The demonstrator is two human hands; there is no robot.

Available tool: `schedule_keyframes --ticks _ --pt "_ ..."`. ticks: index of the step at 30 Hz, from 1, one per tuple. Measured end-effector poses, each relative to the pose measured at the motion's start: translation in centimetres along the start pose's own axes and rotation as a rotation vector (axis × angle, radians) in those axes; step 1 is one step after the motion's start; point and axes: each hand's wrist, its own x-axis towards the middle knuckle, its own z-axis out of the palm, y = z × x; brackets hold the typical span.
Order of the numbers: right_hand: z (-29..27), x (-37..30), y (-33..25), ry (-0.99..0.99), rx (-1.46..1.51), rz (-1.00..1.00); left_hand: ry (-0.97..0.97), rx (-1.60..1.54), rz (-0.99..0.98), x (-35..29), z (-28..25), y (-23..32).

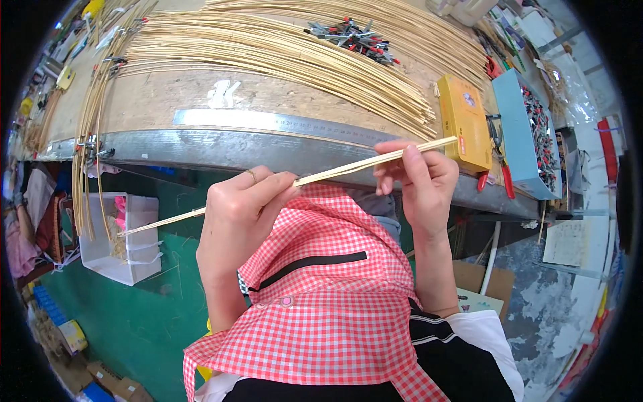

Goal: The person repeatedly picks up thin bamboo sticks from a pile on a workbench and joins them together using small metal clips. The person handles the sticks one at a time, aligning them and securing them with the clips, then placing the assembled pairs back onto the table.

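A few thin, pale bamboo strips (355,165) lie together across both of my hands, slanting up toward the right. My left hand (238,204) is closed round them near their middle, and their other end sticks out past it at the lower left. Thumb and fingers of my right hand (425,177) pinch the strips close to their right end. Both hands are in front of the table's near edge, above a red-and-white checked apron (321,288). Just beyond the strips, a steel ruler (268,122) lies along that edge.
Long bamboo strips (268,53) cover the table, with a heap of black and red clips (351,39) on top. At the right are a yellow box (463,120), red-handled pliers (499,154) and a blue box of clips (519,134). A white bin (144,258) stands lower left.
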Motion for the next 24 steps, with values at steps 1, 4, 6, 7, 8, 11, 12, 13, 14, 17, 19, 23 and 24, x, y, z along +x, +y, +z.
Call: schedule_keyframes --ticks 1,4,6,7,8,11,12,13,14,17,19,23,24 --pt "-0.1 0.1 -0.1 0.014 -0.039 0.011 0.017 0.035 0.019 0.0 0.1 0.0" --pt "-0.5 0.2 0.0 0.037 -0.093 0.040 0.059 0.119 0.058 0.1 0.3 0.1" --pt "-0.6 0.2 0.1 0.051 -0.065 0.052 0.073 0.153 0.061 0.2 0.3 0.3" --pt "-0.6 0.2 0.1 0.061 -0.030 0.055 0.074 0.159 0.064 0.2 0.4 0.4" --pt "-0.6 0.2 0.2 0.072 0.006 0.057 0.076 0.165 0.067 0.2 0.5 0.5" --pt "-0.9 0.2 0.3 0.063 0.060 0.029 0.089 0.167 0.082 0.2 0.9 0.7" --pt "-0.9 0.2 0.4 0.074 0.068 0.026 0.094 0.164 0.088 0.2 1.0 0.7" --pt "-0.9 0.1 0.6 0.085 0.076 0.022 0.086 0.165 0.088 0.2 1.0 0.7" --pt "-0.9 0.1 0.6 0.097 0.083 0.019 0.079 0.165 0.088 0.2 1.0 0.7" --pt "-0.3 0.2 0.1 0.112 0.080 0.067 0.056 0.137 0.087 0.0 0.8 0.5" --pt "-0.6 0.1 -0.2 0.077 0.020 0.036 0.039 0.092 0.083 0.0 0.8 0.4" --pt "-1.0 -0.1 -0.2 0.034 -0.001 -0.044 0.004 -0.008 0.082 0.0 1.0 0.3" --pt "-1.1 -0.1 -0.2 0.034 0.013 -0.041 -0.004 -0.025 0.082 0.1 1.0 0.3"
